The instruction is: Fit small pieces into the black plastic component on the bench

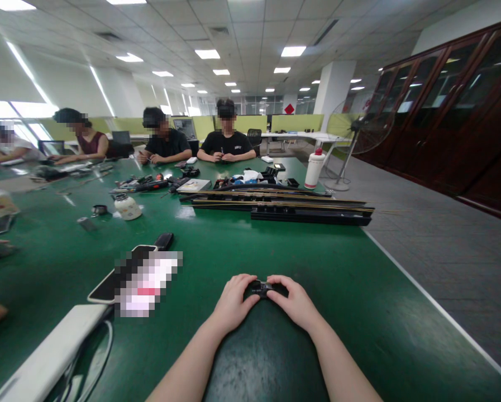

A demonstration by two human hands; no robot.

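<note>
On the green table, a small dark object (261,288) with a shiny part on top sits between my two hands. My left hand (235,300) grips its left side with thumb and fingertips. The right side is pinched in the same way by my right hand (291,298). Both forearms reach in from the bottom edge. The object's details are too small to make out, and the fingers cover its ends.
To the left lie a phone (124,273), a white case (51,352) with cables and a white jar (127,207). Black rails (313,214) with thin rods cross the table ahead. A bottle (314,168) stands behind them. Several people sit around the far and left sides.
</note>
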